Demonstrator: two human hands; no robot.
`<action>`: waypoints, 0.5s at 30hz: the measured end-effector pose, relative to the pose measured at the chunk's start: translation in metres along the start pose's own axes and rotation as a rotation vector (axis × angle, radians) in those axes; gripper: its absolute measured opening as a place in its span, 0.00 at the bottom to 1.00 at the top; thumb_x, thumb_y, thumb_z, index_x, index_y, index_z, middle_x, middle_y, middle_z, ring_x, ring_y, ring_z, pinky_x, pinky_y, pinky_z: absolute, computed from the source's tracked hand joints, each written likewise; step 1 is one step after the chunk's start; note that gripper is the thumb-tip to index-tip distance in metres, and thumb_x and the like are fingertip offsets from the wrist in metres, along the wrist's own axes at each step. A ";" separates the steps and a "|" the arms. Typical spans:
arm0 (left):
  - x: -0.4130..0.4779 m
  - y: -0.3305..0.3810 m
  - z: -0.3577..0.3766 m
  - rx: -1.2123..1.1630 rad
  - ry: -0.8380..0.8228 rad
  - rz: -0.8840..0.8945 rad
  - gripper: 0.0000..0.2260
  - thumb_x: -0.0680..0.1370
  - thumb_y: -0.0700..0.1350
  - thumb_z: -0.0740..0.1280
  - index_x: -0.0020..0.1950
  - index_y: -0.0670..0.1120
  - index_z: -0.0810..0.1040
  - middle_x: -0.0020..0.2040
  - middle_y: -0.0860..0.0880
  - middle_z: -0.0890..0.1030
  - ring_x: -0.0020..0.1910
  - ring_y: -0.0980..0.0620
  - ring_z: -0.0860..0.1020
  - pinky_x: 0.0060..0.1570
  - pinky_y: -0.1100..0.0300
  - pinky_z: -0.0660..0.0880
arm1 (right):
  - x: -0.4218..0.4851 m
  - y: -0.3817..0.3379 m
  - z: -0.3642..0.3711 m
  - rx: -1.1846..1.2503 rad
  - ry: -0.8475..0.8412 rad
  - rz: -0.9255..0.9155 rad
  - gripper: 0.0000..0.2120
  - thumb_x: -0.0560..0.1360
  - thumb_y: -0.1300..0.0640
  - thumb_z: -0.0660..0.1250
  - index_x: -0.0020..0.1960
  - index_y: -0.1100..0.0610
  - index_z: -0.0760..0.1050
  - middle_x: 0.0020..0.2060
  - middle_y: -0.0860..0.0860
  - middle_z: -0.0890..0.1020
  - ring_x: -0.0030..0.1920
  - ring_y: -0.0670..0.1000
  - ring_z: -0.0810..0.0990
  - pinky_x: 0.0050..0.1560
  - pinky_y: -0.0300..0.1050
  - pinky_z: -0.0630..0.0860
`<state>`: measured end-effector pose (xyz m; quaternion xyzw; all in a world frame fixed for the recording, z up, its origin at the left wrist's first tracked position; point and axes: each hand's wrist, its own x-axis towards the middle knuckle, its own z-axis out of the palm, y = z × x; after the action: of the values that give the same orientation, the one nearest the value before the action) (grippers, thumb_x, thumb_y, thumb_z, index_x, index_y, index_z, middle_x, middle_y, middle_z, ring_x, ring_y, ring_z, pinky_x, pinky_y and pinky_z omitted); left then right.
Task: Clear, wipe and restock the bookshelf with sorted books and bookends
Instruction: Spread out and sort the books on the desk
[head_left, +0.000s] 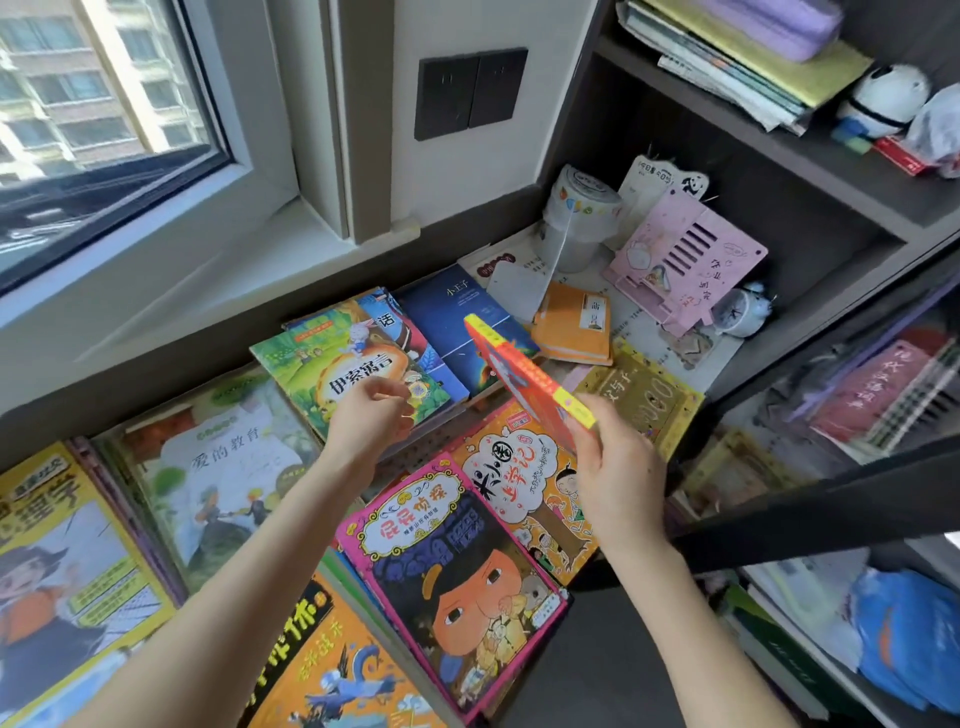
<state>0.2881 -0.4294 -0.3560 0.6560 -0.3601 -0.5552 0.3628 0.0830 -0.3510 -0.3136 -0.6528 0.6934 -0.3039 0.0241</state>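
Right hand (618, 473) grips thin red-yellow book (524, 379), tilted. Left hand (371, 415) loosely curled, empty, above green picture book (311, 364). Pink slotted plastic bookend (685, 260) behind.

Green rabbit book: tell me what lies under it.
Under the green rabbit book a blue-covered book pokes out at its upper right; most of that cover is hidden.

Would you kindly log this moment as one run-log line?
phase: sorting | right hand: holds red book | left hand: at green book, grip unclear
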 end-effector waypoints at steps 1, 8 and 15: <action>-0.001 0.000 -0.003 0.006 0.005 0.001 0.09 0.78 0.33 0.60 0.42 0.44 0.75 0.41 0.44 0.78 0.37 0.50 0.76 0.39 0.61 0.76 | -0.005 0.001 -0.001 0.018 -0.005 -0.033 0.10 0.75 0.64 0.68 0.56 0.63 0.78 0.42 0.54 0.85 0.41 0.55 0.84 0.40 0.40 0.73; -0.025 0.001 -0.038 -0.047 0.022 -0.018 0.08 0.80 0.37 0.60 0.41 0.44 0.74 0.39 0.43 0.77 0.32 0.51 0.75 0.31 0.64 0.75 | -0.015 -0.020 -0.018 0.092 0.021 -0.259 0.12 0.74 0.61 0.67 0.55 0.65 0.79 0.42 0.54 0.85 0.39 0.49 0.82 0.41 0.31 0.70; -0.068 -0.005 -0.094 -0.480 -0.275 -0.267 0.38 0.72 0.71 0.55 0.64 0.39 0.70 0.57 0.33 0.79 0.50 0.35 0.81 0.42 0.44 0.82 | -0.040 -0.073 -0.015 0.138 0.021 -0.581 0.13 0.71 0.69 0.67 0.55 0.67 0.80 0.47 0.57 0.85 0.46 0.55 0.84 0.52 0.37 0.73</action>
<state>0.3732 -0.3600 -0.3173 0.5117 -0.1748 -0.7510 0.3791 0.1472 -0.3053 -0.2829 -0.8176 0.4555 -0.3513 -0.0266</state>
